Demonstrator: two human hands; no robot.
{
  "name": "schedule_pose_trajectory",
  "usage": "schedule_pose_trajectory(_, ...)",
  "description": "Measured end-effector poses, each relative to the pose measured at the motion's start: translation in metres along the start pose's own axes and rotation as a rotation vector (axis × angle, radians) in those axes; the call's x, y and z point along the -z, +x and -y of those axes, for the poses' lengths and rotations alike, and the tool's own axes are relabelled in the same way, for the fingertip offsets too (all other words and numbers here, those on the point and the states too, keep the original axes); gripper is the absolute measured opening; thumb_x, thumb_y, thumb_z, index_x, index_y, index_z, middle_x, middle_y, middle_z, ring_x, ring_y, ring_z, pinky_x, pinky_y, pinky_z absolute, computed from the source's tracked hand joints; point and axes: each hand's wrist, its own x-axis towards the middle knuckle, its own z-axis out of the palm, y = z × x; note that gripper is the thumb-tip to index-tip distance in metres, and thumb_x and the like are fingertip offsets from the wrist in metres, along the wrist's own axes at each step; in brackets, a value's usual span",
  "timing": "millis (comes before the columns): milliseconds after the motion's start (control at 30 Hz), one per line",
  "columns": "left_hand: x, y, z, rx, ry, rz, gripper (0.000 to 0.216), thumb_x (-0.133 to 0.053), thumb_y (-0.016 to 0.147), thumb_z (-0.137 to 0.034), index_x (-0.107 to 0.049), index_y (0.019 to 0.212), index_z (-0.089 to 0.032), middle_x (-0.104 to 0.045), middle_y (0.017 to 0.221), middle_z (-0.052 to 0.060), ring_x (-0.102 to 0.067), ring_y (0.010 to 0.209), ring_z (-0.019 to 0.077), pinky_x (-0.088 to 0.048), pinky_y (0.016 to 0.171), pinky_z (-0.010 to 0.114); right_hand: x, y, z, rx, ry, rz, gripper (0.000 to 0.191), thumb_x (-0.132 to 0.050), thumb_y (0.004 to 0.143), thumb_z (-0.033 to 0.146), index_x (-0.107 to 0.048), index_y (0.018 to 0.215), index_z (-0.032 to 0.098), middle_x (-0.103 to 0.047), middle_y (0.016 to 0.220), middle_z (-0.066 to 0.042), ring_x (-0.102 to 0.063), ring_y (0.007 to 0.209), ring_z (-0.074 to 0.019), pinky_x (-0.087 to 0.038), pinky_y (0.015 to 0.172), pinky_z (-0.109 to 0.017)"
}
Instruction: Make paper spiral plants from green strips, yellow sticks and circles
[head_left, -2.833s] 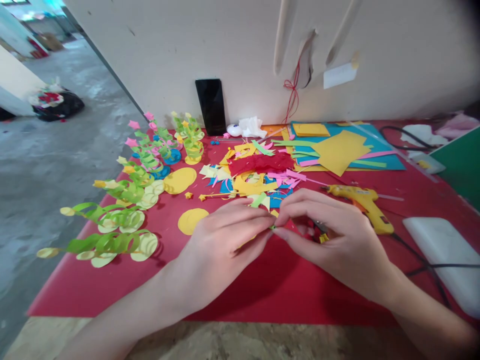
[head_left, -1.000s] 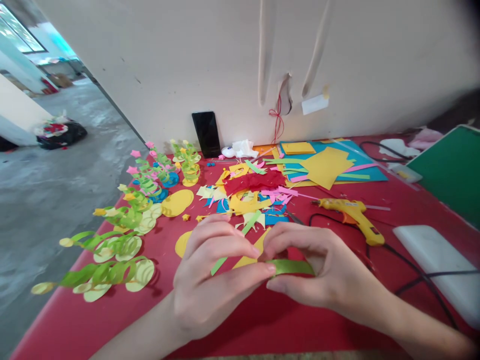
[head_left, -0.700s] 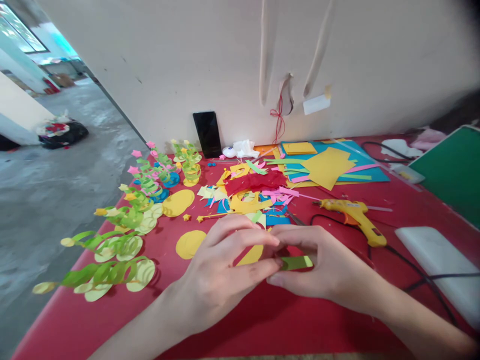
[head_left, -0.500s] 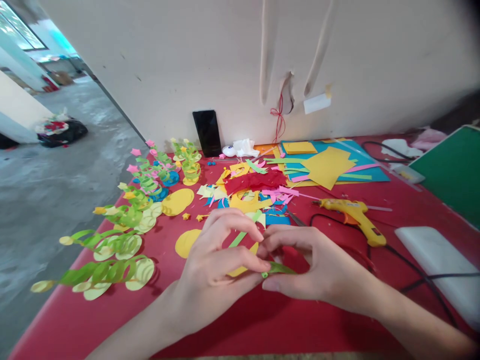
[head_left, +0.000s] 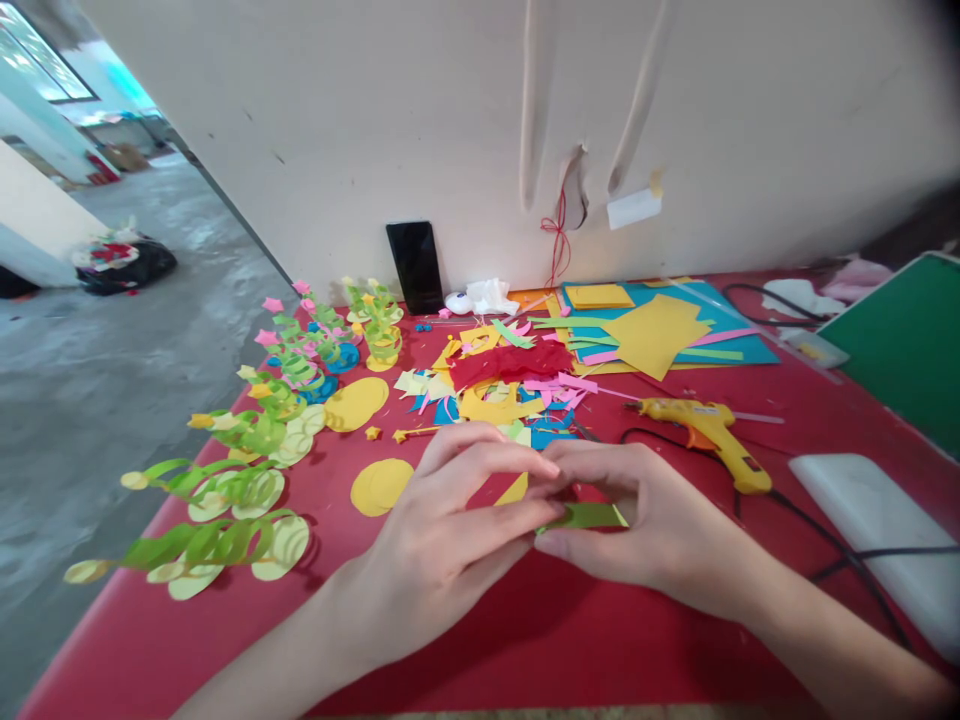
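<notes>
Above the red table's front part, my left hand (head_left: 457,530) and my right hand (head_left: 637,520) meet fingertip to fingertip. Between them is a green paper strip (head_left: 589,516), pinched by the fingers of both hands. Its left end is hidden behind my left fingertips; the right end shows inside the curve of my right hand. A piece of yellow paper (head_left: 514,490) lies on the table just behind my fingers. Yellow paper discs (head_left: 382,487) lie left of my left hand, with small yellow paper stars (head_left: 373,433) beyond them.
Finished-looking green paper spirals (head_left: 210,540) on round bases line the left edge. A yellow glue gun (head_left: 697,420) with a black cord lies at right, near a white block (head_left: 870,530). Paper scraps (head_left: 499,400) cover the middle. A black phone (head_left: 415,268) leans on the wall.
Both hands have drawn closer together, my left hand shifting slightly right. The green strip shows more of its right end, and the light green strip behind my fingers is largely out of sight.
</notes>
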Motion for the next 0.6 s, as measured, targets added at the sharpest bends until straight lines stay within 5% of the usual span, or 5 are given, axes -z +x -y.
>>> schedule_pose_trajectory(367,-0.0032,-0.0004,0.0011,0.09,-0.061,-0.052,0.011,-0.068,0.067,-0.009,-0.06,0.061,-0.014,-0.053,0.083,0.004,-0.046,0.091,0.0157,-0.041,0.082,0.027,-0.004,0.0025,-0.0071,0.005,0.094,0.058,0.011,-0.066,0.066,0.024,-0.059,0.069,0.015,-0.06,0.076,-0.001,-0.055,0.075,-0.0107,-0.044,0.069,-0.02)
schedule_pose_trajectory(600,0.0015,-0.0009,-0.0002,0.002,0.078,-0.043,0.018,-0.064,0.071,-0.009,-0.066,0.087,-0.017,-0.056,0.092,0.004,-0.043,0.097,0.0162,-0.04,0.086,0.028,0.001,-0.0003,-0.006,-0.015,0.061,0.038,0.01,-0.062,0.071,0.024,-0.058,0.068,0.016,-0.057,0.071,0.001,-0.051,0.07,-0.0102,-0.042,0.066,-0.021)
